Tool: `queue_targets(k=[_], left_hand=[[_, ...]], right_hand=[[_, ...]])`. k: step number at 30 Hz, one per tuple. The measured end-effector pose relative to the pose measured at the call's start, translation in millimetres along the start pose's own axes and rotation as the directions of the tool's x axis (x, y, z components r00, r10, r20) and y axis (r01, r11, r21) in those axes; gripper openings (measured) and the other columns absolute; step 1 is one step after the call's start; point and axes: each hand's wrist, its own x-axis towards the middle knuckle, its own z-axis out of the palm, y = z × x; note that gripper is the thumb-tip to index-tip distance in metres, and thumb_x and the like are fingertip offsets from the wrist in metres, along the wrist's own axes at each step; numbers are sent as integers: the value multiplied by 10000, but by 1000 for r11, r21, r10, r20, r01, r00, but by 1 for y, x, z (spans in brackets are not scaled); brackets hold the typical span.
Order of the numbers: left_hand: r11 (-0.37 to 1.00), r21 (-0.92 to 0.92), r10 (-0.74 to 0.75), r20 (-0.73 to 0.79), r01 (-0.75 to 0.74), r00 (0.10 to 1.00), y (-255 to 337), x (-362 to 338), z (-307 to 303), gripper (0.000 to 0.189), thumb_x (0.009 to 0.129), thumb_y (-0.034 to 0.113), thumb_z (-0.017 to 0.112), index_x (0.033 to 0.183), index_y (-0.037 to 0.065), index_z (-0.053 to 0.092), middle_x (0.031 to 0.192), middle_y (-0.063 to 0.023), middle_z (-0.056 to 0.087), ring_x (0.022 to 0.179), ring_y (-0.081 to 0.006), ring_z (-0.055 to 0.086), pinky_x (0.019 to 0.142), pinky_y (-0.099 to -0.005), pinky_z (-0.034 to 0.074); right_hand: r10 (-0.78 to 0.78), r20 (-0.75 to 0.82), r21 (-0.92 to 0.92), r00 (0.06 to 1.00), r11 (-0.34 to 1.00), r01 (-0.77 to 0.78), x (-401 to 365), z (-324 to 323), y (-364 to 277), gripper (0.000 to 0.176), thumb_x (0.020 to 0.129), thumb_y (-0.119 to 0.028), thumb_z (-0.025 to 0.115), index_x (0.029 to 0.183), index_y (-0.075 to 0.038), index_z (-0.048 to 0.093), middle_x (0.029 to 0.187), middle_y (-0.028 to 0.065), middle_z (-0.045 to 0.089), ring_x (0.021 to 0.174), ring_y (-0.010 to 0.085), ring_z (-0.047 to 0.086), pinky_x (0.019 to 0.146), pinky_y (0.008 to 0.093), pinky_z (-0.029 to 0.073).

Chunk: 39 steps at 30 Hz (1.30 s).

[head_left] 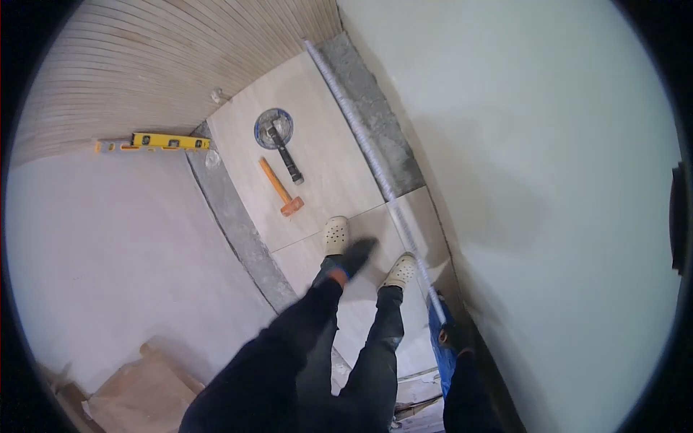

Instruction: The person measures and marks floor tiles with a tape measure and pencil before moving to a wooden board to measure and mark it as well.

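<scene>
One long white strip (368, 149), slender and ribbed-looking, runs along the right edge of a large, smooth, pale tile (336, 169), its near end grasped in a dark-gloved right hand (456, 337) well back from the slab. The left hand (361, 255), gloved and blurred, hovers by the tile's near edge; whether it is clenched or released cannot be told. On the tile lie a round, blue-rimmed disc (284, 121), a black-handled tool (285, 154) overlapping it, and a wooden-handled hammer (276, 181). Rough grey concrete (382, 123) borders the tile's right side; a yellow spirit level (171, 141) sits off its far left corner.
</scene>
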Motion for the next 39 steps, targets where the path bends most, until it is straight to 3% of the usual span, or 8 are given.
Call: queue_targets(k=[15,19,21,24,30,33,36,39], left_hand=[[920,330,-334,379,212,863,55,-64,148,366,960,282,479,1278,123,566,1263,-133,587,1076,-327,599,935,-431,474],[892,351,-423,422,286,802,66,-53,148,366,959,303,485,1268,127,573,1244,-141,597,1057,-338,607,921,-436,482],[871,359,-474,437,335,764,61,-56,152,366,959,308,486,1265,128,575,1239,-143,600,1053,-341,609,917,-438,484],[919,362,8,384,-158,923,51,-60,148,403,937,430,517,1201,138,604,1124,-189,641,998,-377,621,835,-466,506],[869,328,-449,206,371,870,43,-65,160,447,904,499,553,1128,116,604,1000,-226,661,924,-399,642,775,-483,509],[919,229,-368,196,322,909,32,-70,163,472,886,522,568,1143,127,597,1000,-225,662,928,-400,640,768,-486,511],[896,387,105,291,-217,951,20,-75,163,484,882,538,571,1164,144,593,1009,-223,663,934,-402,639,774,-481,511],[877,320,-449,286,357,846,75,-54,143,279,917,367,577,1078,154,657,1093,-103,662,1009,-313,631,838,-407,512]], right_hand=[[-93,-249,-386,964,923,-11,227,21,145,164,764,-267,663,796,-107,658,782,123,636,729,308,639,659,421,507],[293,-206,162,934,951,-263,234,22,151,205,884,-212,555,882,-33,654,817,124,660,772,292,645,704,391,493],[184,-239,38,954,983,-180,236,29,173,207,887,-216,555,892,-34,652,827,134,659,790,299,644,718,399,490],[175,-199,-18,964,983,-182,240,28,178,234,916,-240,529,922,-33,638,908,156,651,863,330,629,760,427,485],[195,-259,53,946,981,-188,245,37,187,262,931,-274,523,939,-31,619,967,167,640,918,369,608,804,450,474],[164,-290,32,943,986,-161,261,35,186,268,922,-270,523,911,-25,633,905,157,649,877,346,626,765,428,480],[72,-237,-150,969,983,-110,281,31,188,269,907,-261,525,885,-24,651,848,153,660,829,324,646,728,411,487],[114,-192,-150,975,978,-144,288,36,192,253,908,-279,528,934,-59,651,909,149,661,851,328,643,748,428,493]])
